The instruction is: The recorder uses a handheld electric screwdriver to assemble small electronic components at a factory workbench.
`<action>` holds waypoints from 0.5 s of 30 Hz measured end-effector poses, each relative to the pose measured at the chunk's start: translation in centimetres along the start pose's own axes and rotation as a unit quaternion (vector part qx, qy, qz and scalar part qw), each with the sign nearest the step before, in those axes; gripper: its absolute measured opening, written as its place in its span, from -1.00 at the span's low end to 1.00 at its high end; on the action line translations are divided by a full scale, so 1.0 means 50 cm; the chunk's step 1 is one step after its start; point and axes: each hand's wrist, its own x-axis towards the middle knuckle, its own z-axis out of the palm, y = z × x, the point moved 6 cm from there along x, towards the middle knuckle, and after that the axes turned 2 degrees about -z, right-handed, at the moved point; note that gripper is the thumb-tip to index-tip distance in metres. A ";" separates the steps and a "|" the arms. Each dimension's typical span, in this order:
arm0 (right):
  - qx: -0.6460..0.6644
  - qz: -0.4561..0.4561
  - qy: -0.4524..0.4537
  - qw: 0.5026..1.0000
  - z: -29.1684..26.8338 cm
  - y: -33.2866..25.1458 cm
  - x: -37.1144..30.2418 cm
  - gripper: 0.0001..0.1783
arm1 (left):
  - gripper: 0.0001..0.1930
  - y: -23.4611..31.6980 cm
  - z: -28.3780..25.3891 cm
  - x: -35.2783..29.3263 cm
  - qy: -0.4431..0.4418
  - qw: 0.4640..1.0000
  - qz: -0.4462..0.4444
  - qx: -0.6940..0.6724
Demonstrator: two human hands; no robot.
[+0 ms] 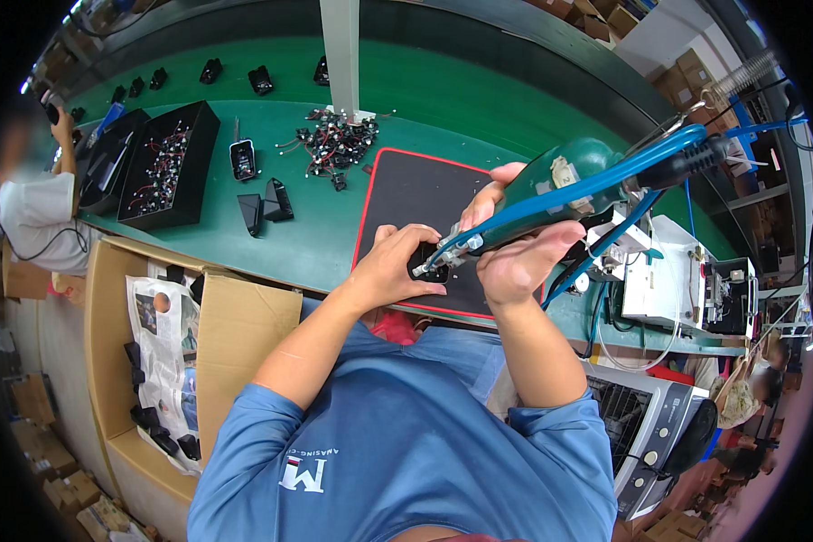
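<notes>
My right hand (515,248) grips a green powered screwdriver (551,190) with blue hoses and a black cable at its rear. Its metal tip (429,262) points down-left onto a small black part (425,266) that my left hand (393,266) holds against a black mat with a red border (406,185). The part is mostly hidden by my fingers.
A green conveyor table (316,239) carries a black tray of wired parts (167,167), a pile of black wired parts (334,144), loose black housings (266,203) and a white post (341,54). A cardboard box (235,316) stands at my left. Another person (32,203) works at far left. White machines (668,280) sit at right.
</notes>
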 end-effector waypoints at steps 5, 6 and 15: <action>0.044 0.000 0.010 0.999 0.001 0.019 -0.006 0.19 | -0.15 -0.027 0.007 -0.006 -0.005 0.997 -0.080 -0.019; 0.045 -0.002 0.010 0.999 0.001 0.021 -0.004 0.19 | -0.15 -0.020 0.004 -0.002 -0.010 0.998 -0.053 -0.010; 0.110 -0.108 0.014 0.988 -0.041 -0.214 0.100 0.05 | -0.11 -0.025 -0.039 0.101 0.038 0.997 0.059 0.025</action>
